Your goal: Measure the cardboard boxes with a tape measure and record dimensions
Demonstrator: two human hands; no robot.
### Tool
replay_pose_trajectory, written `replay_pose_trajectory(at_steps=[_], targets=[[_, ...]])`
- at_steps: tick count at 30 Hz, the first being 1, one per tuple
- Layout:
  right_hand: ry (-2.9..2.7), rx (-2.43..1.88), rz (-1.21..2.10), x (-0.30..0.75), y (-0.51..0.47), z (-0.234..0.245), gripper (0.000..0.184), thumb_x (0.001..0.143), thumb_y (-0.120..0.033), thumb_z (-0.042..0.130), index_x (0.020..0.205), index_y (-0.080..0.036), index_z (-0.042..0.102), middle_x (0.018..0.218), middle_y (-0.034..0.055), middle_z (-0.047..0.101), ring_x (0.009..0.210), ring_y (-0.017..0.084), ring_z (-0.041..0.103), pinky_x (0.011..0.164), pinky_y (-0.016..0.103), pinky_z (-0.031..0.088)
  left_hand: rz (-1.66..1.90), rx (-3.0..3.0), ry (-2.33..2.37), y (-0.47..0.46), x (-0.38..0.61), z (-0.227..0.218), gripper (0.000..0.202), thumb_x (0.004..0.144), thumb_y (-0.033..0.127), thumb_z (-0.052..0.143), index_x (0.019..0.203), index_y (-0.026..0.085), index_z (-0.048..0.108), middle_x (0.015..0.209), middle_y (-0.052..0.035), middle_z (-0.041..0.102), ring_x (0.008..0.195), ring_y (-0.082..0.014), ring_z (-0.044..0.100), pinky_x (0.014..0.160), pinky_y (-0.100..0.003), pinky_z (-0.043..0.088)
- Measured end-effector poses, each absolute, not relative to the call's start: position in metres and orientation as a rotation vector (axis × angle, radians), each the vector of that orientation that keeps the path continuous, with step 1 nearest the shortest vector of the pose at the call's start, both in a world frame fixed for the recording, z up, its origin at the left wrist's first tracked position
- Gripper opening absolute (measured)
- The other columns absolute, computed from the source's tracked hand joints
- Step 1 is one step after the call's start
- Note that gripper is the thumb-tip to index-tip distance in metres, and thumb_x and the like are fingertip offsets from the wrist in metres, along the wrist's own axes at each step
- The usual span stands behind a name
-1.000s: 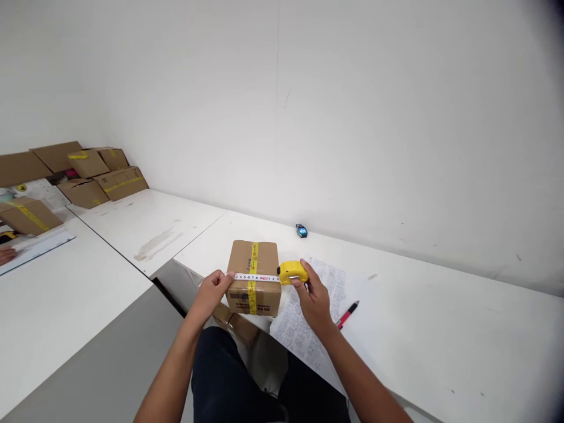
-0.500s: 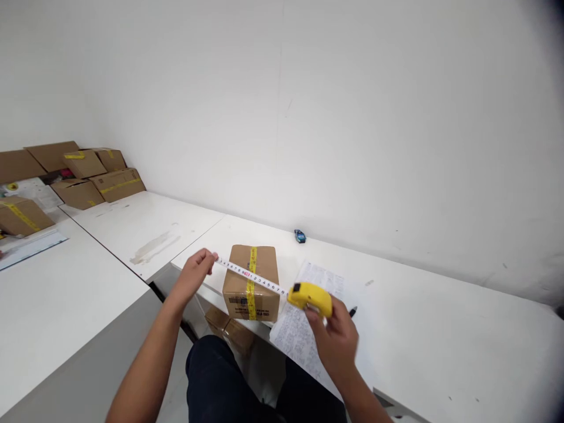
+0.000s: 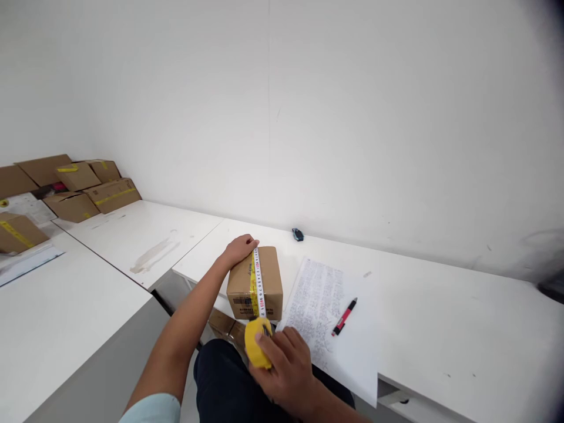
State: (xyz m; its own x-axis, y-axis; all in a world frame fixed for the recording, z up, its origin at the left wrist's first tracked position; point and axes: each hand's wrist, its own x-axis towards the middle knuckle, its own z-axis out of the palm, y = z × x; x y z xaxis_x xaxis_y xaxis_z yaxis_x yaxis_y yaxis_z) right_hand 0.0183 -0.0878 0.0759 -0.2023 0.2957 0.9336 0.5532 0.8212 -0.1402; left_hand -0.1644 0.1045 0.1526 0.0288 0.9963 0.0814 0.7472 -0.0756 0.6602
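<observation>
A taped cardboard box (image 3: 272,276) stands on the white table near its front edge, with yellow tape down its top and front. My right hand (image 3: 286,364) grips a yellow tape measure (image 3: 257,346) just in front of the box. The white blade (image 3: 259,279) runs out from it across the top of the box, front to back, beside the yellow tape. At the box's far edge my left hand (image 3: 241,248) is closed on the blade's end, its fingertips partly hidden.
Right of the box lie handwritten sheets (image 3: 315,294) with a red and black pen (image 3: 344,317) on them. A small dark blue object (image 3: 298,234) rests near the wall. Several cardboard boxes (image 3: 73,207) are piled at far left. More boxes (image 3: 221,324) sit below the table edge.
The blade has swung from lying left to right across the box to front to back. My left hand moved to the far edge; my right hand came down in front, uncovering the pen.
</observation>
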Motion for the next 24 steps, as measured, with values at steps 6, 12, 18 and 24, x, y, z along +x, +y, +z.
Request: replay_pose_trajectory(at_steps=[6, 12, 18, 24], targets=[[-1.737, -0.821, -0.32, 0.003, -0.049, 0.083, 0.038, 0.08, -0.019, 0.058, 0.118, -0.022, 0.055, 0.067, 0.0008, 0.055, 0.059, 0.02, 0.051, 0.054, 0.031, 0.04, 0.791, 1.886, 1.687, 0.097, -0.171, 0.149, 0.036, 0.081, 0.053, 0.053, 0.076, 0.019, 0.063, 0.08, -0.0058, 0.069, 0.073, -0.0221, 0.061, 0.062, -0.031, 0.044], [-1.722, -0.811, -0.267, -0.001, -0.048, 0.076, 0.037, 0.085, -0.024, 0.059, 0.121, -0.024, 0.055, 0.067, 0.0012, 0.055, 0.057, 0.019, 0.054, 0.052, 0.03, 0.043, 0.895, 1.925, 1.688, 0.097, -0.173, 0.147, 0.029, 0.083, 0.046, 0.053, 0.079, 0.018, 0.062, 0.085, -0.0054, 0.067, 0.079, -0.0211, 0.06, 0.071, -0.032, 0.047], [-1.685, -1.068, -0.005, 0.02, -0.041, 0.061, 0.058, 0.09, -0.044, 0.057, 0.138, -0.016, 0.042, 0.099, 0.0124, 0.071, 0.079, 0.027, 0.07, 0.065, 0.038, 0.056, 1.214, 2.055, 1.682, 0.059, -0.152, 0.171, 0.021, 0.089, 0.037, 0.05, 0.09, 0.019, 0.061, 0.099, -0.0057, 0.063, 0.099, -0.0214, 0.056, 0.092, -0.035, 0.042], [-1.487, -0.917, 0.194, 0.06, -0.046, 0.037, 0.038, 0.084, -0.035, 0.068, 0.117, -0.022, 0.055, 0.105, 0.0112, 0.072, 0.094, 0.028, 0.07, 0.076, 0.042, 0.058, 1.05, 1.954, 1.368, -0.041, -0.096, 0.181, 0.019, 0.087, 0.039, 0.06, 0.083, 0.02, 0.059, 0.088, -0.0037, 0.065, 0.083, -0.0191, 0.059, 0.078, -0.033, 0.045]])
